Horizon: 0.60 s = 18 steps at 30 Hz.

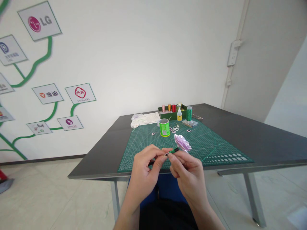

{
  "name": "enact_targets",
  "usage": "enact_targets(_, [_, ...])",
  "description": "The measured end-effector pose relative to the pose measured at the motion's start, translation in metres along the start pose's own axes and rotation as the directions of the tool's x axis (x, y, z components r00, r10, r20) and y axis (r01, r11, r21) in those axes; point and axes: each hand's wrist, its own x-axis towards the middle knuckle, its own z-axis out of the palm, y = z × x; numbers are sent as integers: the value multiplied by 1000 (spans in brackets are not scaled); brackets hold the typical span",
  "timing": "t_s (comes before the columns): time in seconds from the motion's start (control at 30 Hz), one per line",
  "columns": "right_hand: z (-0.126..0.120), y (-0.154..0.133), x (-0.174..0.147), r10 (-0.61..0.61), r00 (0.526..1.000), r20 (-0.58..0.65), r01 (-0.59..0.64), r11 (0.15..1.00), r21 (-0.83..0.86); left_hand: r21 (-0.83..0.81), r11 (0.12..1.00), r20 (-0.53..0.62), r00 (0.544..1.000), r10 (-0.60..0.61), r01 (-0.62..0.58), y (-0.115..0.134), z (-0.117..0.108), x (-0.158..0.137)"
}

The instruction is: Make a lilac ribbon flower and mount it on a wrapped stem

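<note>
Both hands meet above the near edge of the green cutting mat. My left hand (146, 169) is closed, with thumb and forefinger pinching a thin black-and-green stick (176, 149); a dark length of it also shows below the palm. Against the same stick, the thumb and fingertips of my right hand (188, 167) are pressed together. A pale purple fabric-like flower (182, 142) stands just beyond the right fingers. Whether it joins the stick is hidden by the hand.
On the cutting mat (141, 140) stand a bright green can (164, 127) and white-handled scissors (176, 128). Behind are a glue bottle (179, 114), a green thread spool (189, 114), a dark green box (165, 115) of spools, and a white cloth (146, 119).
</note>
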Motion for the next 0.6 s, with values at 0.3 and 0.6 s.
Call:
enact_targets(0.3, [1,-1,0,-6,1000,-11,6,1000,5,-17,1000,-26,1000,-15,15,-1,0,0])
enact_targets(0.6, [0,0,0,-1,1000,-2,1,1000,13,-63,997,-19,999,-37,36,-1,-3,0])
